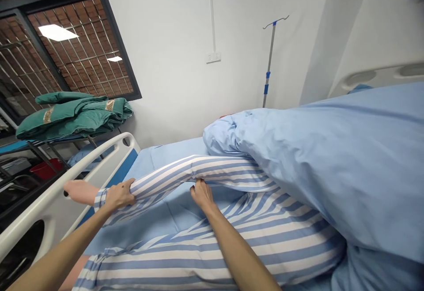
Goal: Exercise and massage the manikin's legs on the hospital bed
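A figure in blue-and-white striped trousers lies on the bed; whether it is a person or a manikin I cannot tell. Its farther trouser leg is slightly bent at the knee, with a bare foot beyond the cuff. My left hand is wrapped over this leg just above the ankle. Around the underside near the knee, my right hand grips the same leg, its fingertips partly hidden by the cloth. The nearer trouser leg lies along the bed below my right forearm. A light blue quilt covers the upper body.
The white bed footboard stands at the left, close to the foot. Blue sheet shows between the legs. Folded green quilts lie on a rack under the barred window. An IV pole stands by the wall.
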